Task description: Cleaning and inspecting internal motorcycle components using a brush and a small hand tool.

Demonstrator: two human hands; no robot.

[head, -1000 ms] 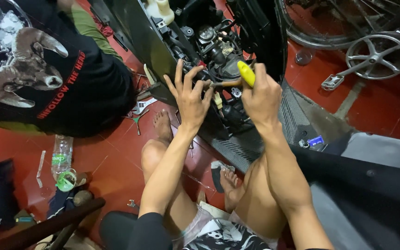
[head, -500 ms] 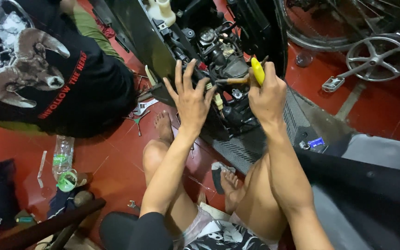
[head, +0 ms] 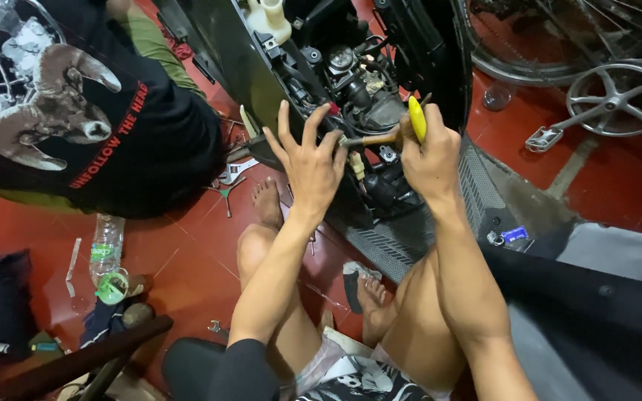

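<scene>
I sit on a red floor in front of an opened scooter [head: 380,111] whose engine parts and hoses are exposed. My right hand [head: 431,156] grips pliers [head: 414,119] with yellow and dark handles, the jaws pointing left into the engine area. My left hand [head: 307,160] has its fingers spread, fingertips touching a part right at the pliers' tip. My bare legs and feet lie below the hands.
Another person in a black printed shirt [head: 91,126] crouches at the left. A plastic bottle [head: 105,249] and green tape roll [head: 111,288] lie on the floor, with wrenches [head: 228,182] near the scooter. A wheel rim [head: 618,96] rests at top right; a dark stool [head: 91,356] sits bottom left.
My right hand tilted the pliers more upright and shifted slightly left toward the engine. My left hand stayed spread at the same spot.
</scene>
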